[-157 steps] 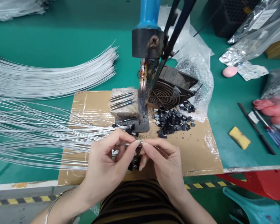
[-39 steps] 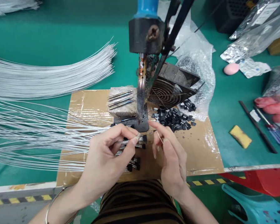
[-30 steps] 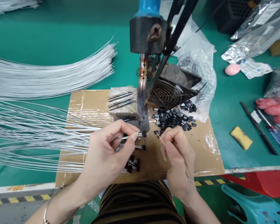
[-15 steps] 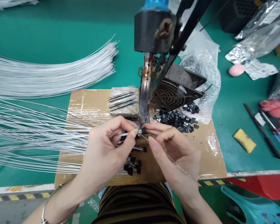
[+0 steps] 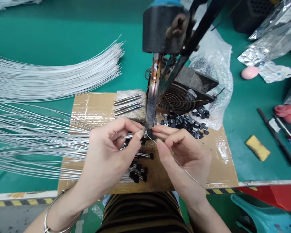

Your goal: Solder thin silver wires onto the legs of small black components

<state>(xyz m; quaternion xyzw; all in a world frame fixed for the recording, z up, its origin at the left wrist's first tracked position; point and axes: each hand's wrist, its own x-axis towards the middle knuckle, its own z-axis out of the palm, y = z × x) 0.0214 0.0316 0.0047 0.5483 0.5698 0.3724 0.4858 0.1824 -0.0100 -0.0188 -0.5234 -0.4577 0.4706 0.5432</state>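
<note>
My left hand point(image 5: 110, 155) pinches a thin white wire point(image 5: 128, 136) close to its end, between thumb and forefinger. My right hand point(image 5: 188, 158) is closed on a fine strand of solder wire point(image 5: 151, 139), which runs back over the palm. Between my fingertips sits a small black connector point(image 5: 150, 133), at the right forefinger's tip. Right above it the soldering iron point(image 5: 152, 108) points down, its tip close to or touching the joint; my fingers partly hide the contact. Below my hands lie wires with black connectors point(image 5: 138, 171) on their ends.
A heap of black connectors point(image 5: 184, 124) lies beside a fan point(image 5: 179, 97) on the cardboard point(image 5: 220, 161). Metal iron tips point(image 5: 127, 103) rest on a pad. White wire bundles point(image 5: 63, 77) spread left. A yellow sponge point(image 5: 257, 148) and black stick point(image 5: 277, 137) lie right.
The view has shifted slightly, so the bench things sit a little further right. Both hands keep their pinch, and the black connector stays under the iron's tip.
</note>
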